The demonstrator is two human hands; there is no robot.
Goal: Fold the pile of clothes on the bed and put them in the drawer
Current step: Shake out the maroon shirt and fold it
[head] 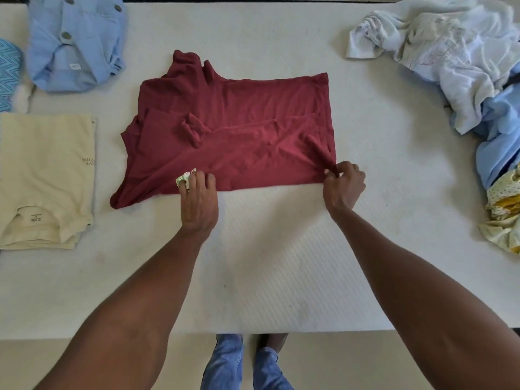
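The maroon T-shirt (230, 130) lies spread in the middle of the mattress (281, 263), partly folded, its near hem toward the person. The right hand (344, 182) pinches the shirt's near right corner between curled fingers; the left hand (198, 192) rests flat on the near hem, fingers straight, beside a small pale label (its print is too blurred to read). Left of the shirt sit a folded cream T-shirt (46, 178) and a folded light-blue buttoned garment (76, 43); right of it waits the unfolded pile (450, 52). The likely risk: lifting only the pinched corner could drag the wrinkled middle and skew the fold, since the left hand merely presses.
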